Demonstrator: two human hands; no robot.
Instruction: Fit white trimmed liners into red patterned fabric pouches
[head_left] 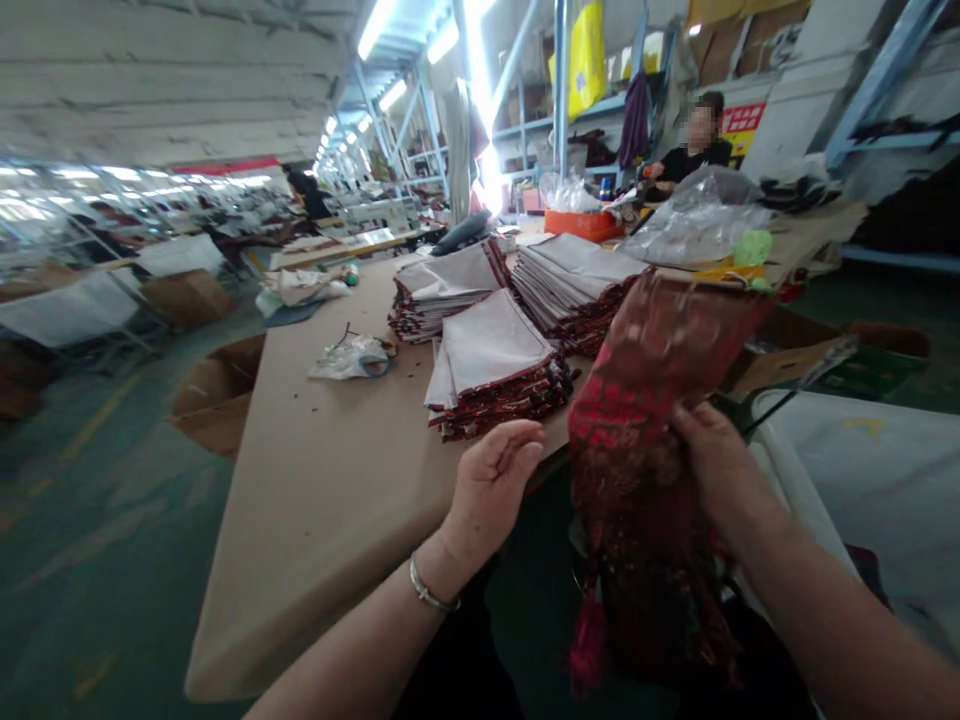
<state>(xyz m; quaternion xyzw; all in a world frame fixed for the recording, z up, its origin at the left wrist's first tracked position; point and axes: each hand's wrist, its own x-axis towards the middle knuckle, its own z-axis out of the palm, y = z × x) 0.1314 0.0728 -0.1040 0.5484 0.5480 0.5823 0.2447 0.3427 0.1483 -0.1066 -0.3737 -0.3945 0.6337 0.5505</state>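
My right hand (712,455) is closed on a dark red patterned cloth (637,430), pinching its right side with the thumb on top. The cloth hangs down over my lap, slightly blurred, and a pink-red tassel (587,640) dangles from its lower left. My left hand (491,485), with a bracelet at the wrist, is held by the table's near edge. Its fingers are loosely curled with a gap to the thumb, and nothing shows in them. Just beyond it lies a stack of folded cloth pieces (495,350), white on top with dark red edges.
Two more cloth stacks (450,280) (574,275) stand behind on the tan table (322,500). A crumpled white bag (352,357) lies at left, clear plastic (697,220) at back right. Cardboard boxes (217,395) stand beside the table. A white surface (877,470) is at right; a co-worker (694,150) sits behind.
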